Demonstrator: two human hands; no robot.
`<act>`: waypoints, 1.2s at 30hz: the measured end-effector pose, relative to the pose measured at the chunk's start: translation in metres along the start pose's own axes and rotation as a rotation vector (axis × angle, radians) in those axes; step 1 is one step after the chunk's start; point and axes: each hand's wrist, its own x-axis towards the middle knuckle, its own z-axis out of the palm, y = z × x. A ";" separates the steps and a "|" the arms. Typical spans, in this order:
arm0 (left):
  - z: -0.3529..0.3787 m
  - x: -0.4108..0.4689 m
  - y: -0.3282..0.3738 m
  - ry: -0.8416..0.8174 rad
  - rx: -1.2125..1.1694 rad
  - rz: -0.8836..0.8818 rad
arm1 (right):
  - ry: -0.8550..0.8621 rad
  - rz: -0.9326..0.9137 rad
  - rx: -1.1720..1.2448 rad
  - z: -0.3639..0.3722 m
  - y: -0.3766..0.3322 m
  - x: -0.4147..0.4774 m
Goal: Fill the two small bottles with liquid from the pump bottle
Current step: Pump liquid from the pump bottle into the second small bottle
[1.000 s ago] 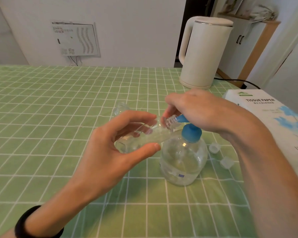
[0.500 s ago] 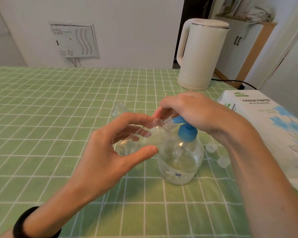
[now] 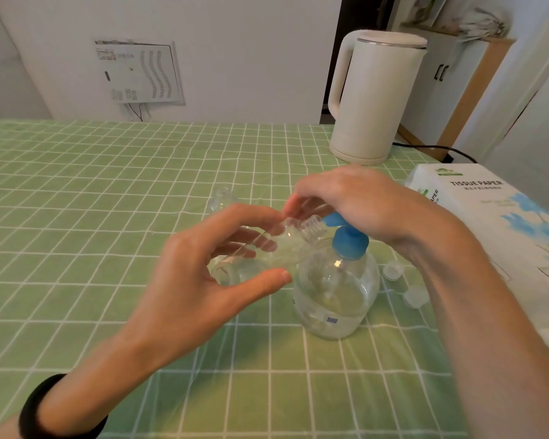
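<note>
- One second on, still cradles tilted small bottle (image 3: 235,269) in left hand (image 3: 187,280), thumb and fingers curled around it, mouth against blue nozzle (image 3: 330,220).
- Keeps right hand (image 3: 355,204) curled over pump bottle (image 3: 336,293) head; fingertips hidden.
- Leaves second small bottle (image 3: 222,198) waiting at pump's 11 o'clock, two caps (image 3: 392,270) at 3 o'clock.
- Points to first fill still under way, second one ahead.
</note>
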 end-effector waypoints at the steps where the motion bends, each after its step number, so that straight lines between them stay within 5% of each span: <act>1: -0.001 -0.001 0.000 -0.002 0.002 -0.001 | 0.003 -0.017 0.007 0.000 -0.001 -0.001; 36: 0.000 -0.003 0.001 0.001 0.000 0.006 | 0.047 0.079 0.038 0.000 0.002 0.001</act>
